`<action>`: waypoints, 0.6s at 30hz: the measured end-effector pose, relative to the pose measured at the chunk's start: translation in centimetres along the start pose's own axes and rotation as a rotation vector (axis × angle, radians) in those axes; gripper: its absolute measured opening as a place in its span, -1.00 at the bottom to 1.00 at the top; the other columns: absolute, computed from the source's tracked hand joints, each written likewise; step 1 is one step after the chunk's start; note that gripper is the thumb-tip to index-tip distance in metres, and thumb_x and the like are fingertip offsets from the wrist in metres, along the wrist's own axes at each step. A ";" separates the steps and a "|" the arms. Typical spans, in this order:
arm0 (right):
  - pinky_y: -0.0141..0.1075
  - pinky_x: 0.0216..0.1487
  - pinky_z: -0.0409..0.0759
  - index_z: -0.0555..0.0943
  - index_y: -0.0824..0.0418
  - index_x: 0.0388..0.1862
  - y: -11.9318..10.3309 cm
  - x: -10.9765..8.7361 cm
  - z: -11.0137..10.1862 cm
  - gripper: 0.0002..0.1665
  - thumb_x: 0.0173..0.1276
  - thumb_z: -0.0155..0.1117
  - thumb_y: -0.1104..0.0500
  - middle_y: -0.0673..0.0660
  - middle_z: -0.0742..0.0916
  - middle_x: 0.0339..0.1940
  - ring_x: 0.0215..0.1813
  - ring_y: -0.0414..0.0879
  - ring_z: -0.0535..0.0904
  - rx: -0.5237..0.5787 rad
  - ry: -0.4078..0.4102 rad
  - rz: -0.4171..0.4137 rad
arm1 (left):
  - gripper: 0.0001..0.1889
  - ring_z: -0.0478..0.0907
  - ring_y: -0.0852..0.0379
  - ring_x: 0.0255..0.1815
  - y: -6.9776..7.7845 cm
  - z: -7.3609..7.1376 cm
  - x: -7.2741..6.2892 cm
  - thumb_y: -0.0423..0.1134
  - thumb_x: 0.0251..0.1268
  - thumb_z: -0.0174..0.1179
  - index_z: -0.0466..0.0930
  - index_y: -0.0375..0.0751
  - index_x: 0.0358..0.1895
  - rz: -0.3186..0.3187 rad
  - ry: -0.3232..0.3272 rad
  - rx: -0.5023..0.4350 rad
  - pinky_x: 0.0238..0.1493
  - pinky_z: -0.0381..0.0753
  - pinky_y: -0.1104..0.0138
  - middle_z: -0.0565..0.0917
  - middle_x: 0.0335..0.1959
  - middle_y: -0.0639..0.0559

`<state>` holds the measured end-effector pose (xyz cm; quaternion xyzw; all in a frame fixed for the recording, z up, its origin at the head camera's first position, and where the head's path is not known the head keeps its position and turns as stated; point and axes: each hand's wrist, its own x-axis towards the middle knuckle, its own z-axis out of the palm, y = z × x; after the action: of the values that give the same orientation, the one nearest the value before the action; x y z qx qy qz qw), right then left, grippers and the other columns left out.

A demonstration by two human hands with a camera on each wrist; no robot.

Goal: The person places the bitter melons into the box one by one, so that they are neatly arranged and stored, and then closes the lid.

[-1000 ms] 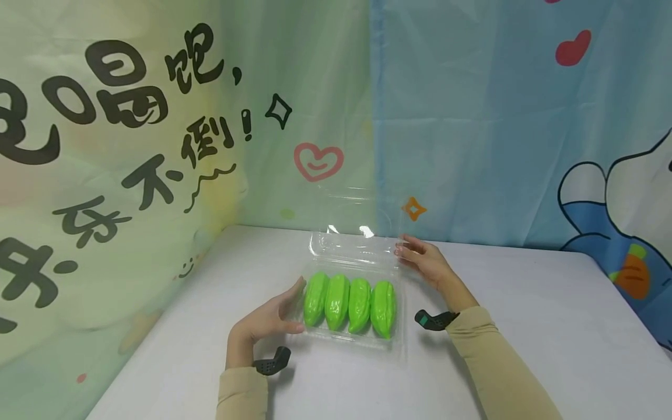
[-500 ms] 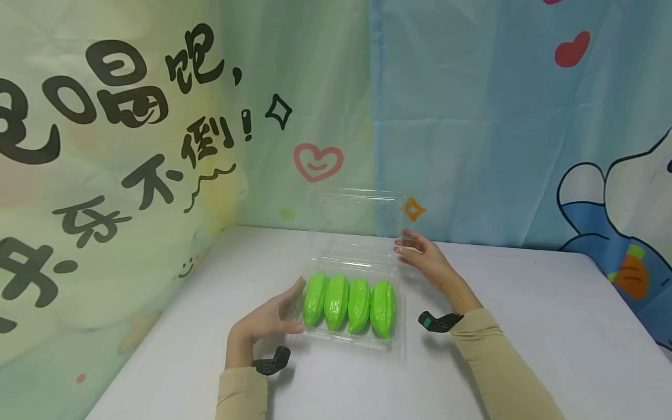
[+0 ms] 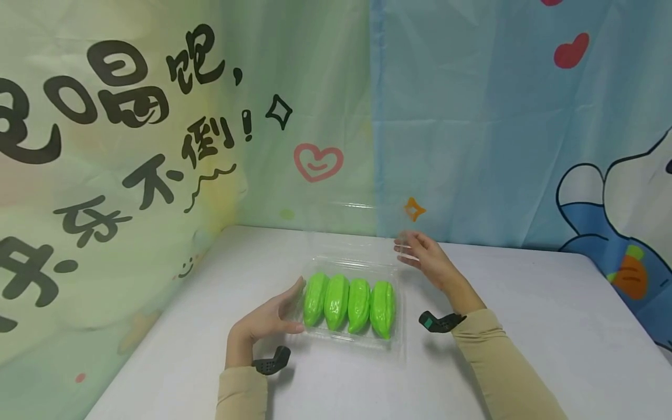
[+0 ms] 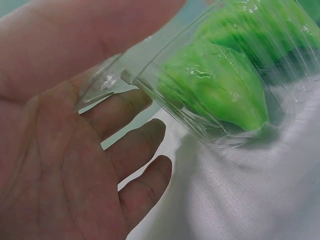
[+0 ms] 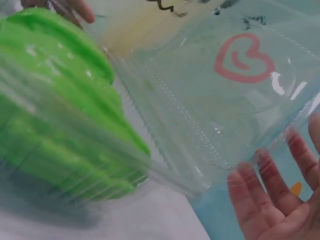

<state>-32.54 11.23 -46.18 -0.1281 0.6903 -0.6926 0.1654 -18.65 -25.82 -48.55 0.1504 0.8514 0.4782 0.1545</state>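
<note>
Several glossy green star fruits [image 3: 337, 303] lie side by side in a clear plastic clamshell box [image 3: 353, 337] on the table. The box's transparent lid [image 5: 200, 100] is raised at the back edge. My left hand [image 3: 270, 312] rests along the box's left side, thumb near the front corner and index finger toward the back one. The left wrist view shows its palm and extended fingers [image 4: 137, 150] beside the box corner. My right hand [image 3: 427, 256] is at the lid's right edge, its fingers spread and nearly straight, with the fingertips [image 5: 240, 177] right at the plastic.
The white table [image 3: 499, 361] extends around the box. A printed curtain [image 3: 472, 116] with hearts and lettering hangs close behind the table and along its left side. Each wrist carries a small black camera [image 3: 273, 361].
The raised lid has changed its tilt, its highlights shifting and its top edge now lower than half a second ago. My right fingers have spread slightly. The left hand and star fruits stay put.
</note>
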 end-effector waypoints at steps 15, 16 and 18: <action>0.05 0.22 0.53 -0.06 0.21 0.52 -1.3 -1.8 -0.6 -0.06 0.42 -0.18 -0.35 0.39 0.33 0.41 0.36 0.25 0.37 -0.187 -0.173 0.307 | 0.13 -0.21 0.05 0.57 -0.1 0.0 0.0 -0.11 -0.01 0.43 -0.21 -0.13 0.53 0.012 -0.013 -0.010 0.54 -0.06 0.10 -0.16 0.57 0.01; 0.02 0.18 0.58 -0.08 0.22 0.53 -1.4 -1.9 -0.7 -0.05 0.42 -0.17 -0.35 0.39 0.35 0.40 0.33 0.23 0.42 -0.202 -0.185 0.327 | 0.13 -0.21 0.05 0.57 -0.1 0.0 0.0 -0.11 -0.01 0.43 -0.22 -0.13 0.53 0.011 -0.013 -0.014 0.54 -0.06 0.11 -0.16 0.57 0.01; -0.04 0.10 0.64 -0.09 0.23 0.52 -1.4 -2.1 -0.8 -0.06 0.43 -0.14 -0.32 0.39 0.41 0.36 0.24 0.18 0.52 -0.215 -0.201 0.350 | 0.13 -0.22 0.06 0.57 -0.1 0.0 0.0 -0.12 -0.01 0.43 -0.22 -0.14 0.53 0.013 -0.014 -0.018 0.54 -0.07 0.12 -0.16 0.57 0.01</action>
<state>-31.00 12.78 -44.66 -0.0918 0.7518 -0.5596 0.3363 -18.72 -25.86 -48.59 0.1579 0.8450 0.4857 0.1585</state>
